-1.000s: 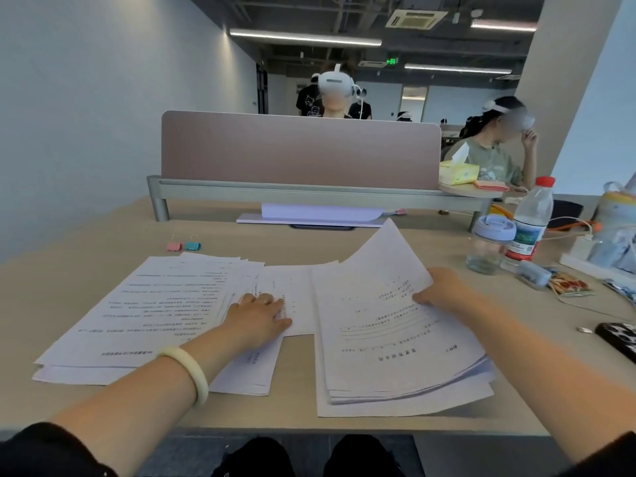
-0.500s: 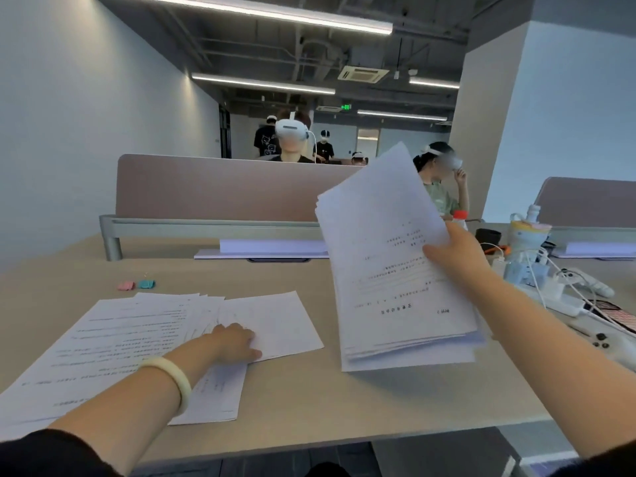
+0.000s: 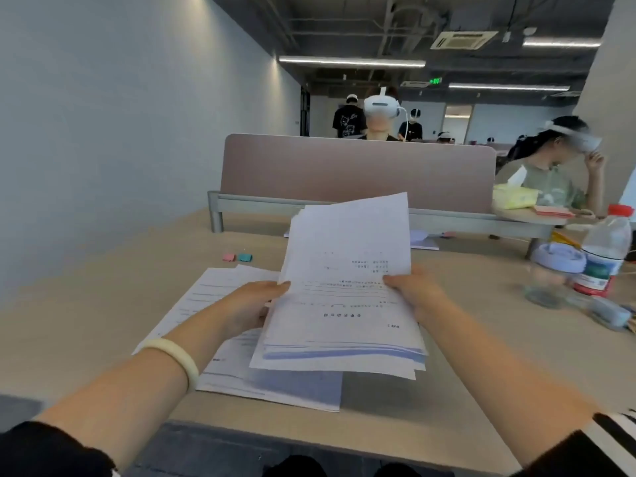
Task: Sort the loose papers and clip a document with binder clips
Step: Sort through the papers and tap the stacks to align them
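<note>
Print on the held paper stack (image 3: 347, 287) too blurred to read, loose sheets (image 3: 220, 304) beneath partly hidden, water bottle (image 3: 605, 253) smeared

open-plan office | desk (image 3: 103, 315) with divider panel (image 3: 358, 170) | ceiling strip lights (image 3: 351, 60)

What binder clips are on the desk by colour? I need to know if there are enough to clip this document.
Pink binder clip: 1
Teal binder clip: 1
Total: 2, side by side on the desk, beyond the loose papers.
</note>
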